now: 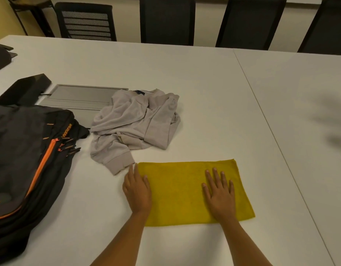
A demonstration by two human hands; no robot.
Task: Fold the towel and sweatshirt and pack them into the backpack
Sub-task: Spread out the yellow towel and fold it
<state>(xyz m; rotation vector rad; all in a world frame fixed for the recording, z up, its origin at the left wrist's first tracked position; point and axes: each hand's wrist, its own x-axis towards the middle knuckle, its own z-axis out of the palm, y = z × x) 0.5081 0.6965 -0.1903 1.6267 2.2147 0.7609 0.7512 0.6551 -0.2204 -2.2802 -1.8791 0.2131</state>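
Note:
A yellow towel (177, 191) lies flat on the white table (204, 83) as a rectangle in front of me. My left hand (137, 191) rests flat on its left edge, fingers spread, half on the table. My right hand (219, 192) presses flat on the towel's right half, fingers apart. A light grey sweatshirt (135, 123) sits crumpled just beyond the towel, one cuff almost touching my left fingertips. The black backpack with orange zippers (27, 160) lies on its side at the left.
A grey flat panel (77, 100) lies behind the sweatshirt, with a black raised lid (23, 89) to its left. Several black chairs (165, 20) line the table's far edge. A seam (262, 112) divides the table from another at the right.

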